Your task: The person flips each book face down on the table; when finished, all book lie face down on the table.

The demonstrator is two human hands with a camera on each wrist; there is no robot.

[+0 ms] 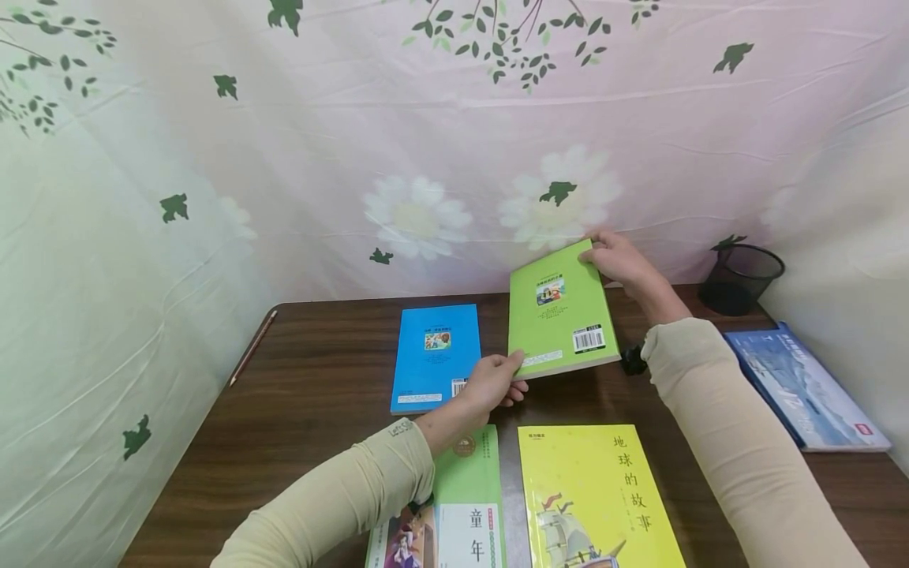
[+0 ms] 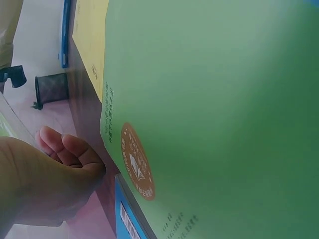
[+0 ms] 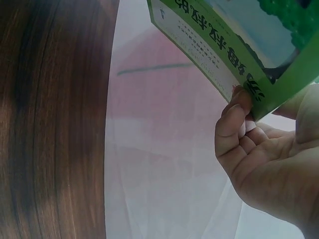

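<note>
A light green book (image 1: 561, 312) is held tilted above the back of the table, its back cover with a barcode facing the head camera. My left hand (image 1: 490, 385) pinches its lower left corner, and my right hand (image 1: 623, 260) grips the upper right corner. In the right wrist view, the fingers and thumb of the right hand (image 3: 264, 154) clasp a corner of the green book (image 3: 224, 45), whose illustrated cover shows. The left wrist view has the left hand (image 2: 55, 174) with curled fingers; the held book is mostly hidden there behind the hand.
On the dark wood table (image 1: 312, 379) lie a blue book (image 1: 433, 347), a green-and-white book (image 1: 472, 481) under the left forearm and a yellow book (image 1: 589, 489). A blue-and-white book (image 1: 802, 386) and a black mesh cup (image 1: 738, 280) are right; a pencil (image 1: 253, 347) is left.
</note>
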